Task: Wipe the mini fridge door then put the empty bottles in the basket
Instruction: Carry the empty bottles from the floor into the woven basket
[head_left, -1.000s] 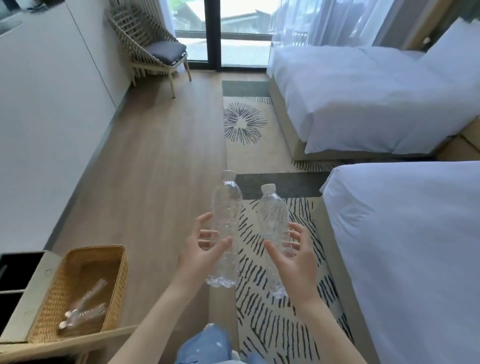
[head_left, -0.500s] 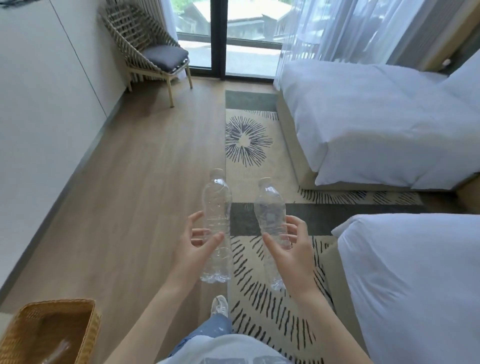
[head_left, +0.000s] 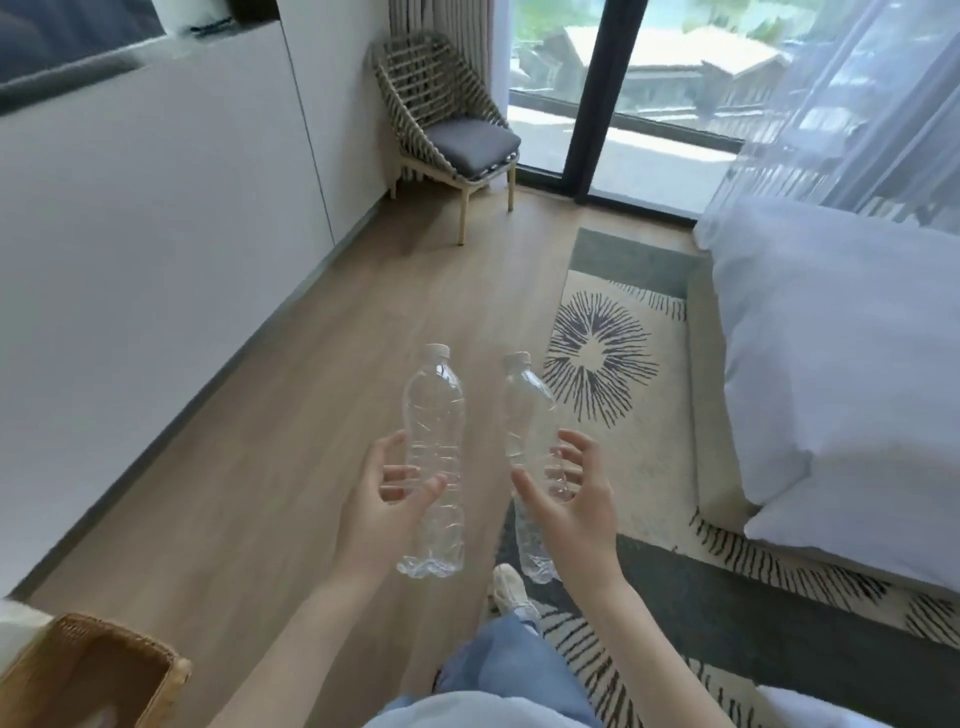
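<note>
1. Head view, nearest the body: a woven basket (head_left: 156, 662) sat at the lower left corner, well apart from both hands; only one corner of it showed, the rest cut off by the frame; its inside was dark, and a pale blur at the bottom edge could not be made out.
2. A leg (head_left: 511, 660) in blue denim and a pale shoe (head_left: 506, 592) lay below the hands; the shoe stood at the near edge of the rug (head_left: 597, 291).
3. The left hand (head_left: 382, 499) had thumb and fingers curled round the lower half of the left bottle (head_left: 434, 410); that bottle was clear, dented and upright, with a white cap on and nothing to be seen inside.
4. The right hand (head_left: 571, 499) gripped the right bottle (head_left: 524, 410) the same way, fingers behind and thumb in front; this bottle was also clear, capped and empty-looking, tilted slightly; part of its lower body was hidden behind the palm; the two bottles were near each other but apart.
5. Beyond them ran a wooden floor (head_left: 291, 415); the rug carried a dark sunburst pattern; a bed (head_left: 831, 364) with white bedding stood to the right, cut off by the frame.
6. Farthest off: a white cabinet (head_left: 130, 234) along the left, dark blurred shapes above it; a woven chair (head_left: 447, 130) with a grey cushion; a glass door (head_left: 649, 67); a sheer curtain (head_left: 883, 104).
</note>
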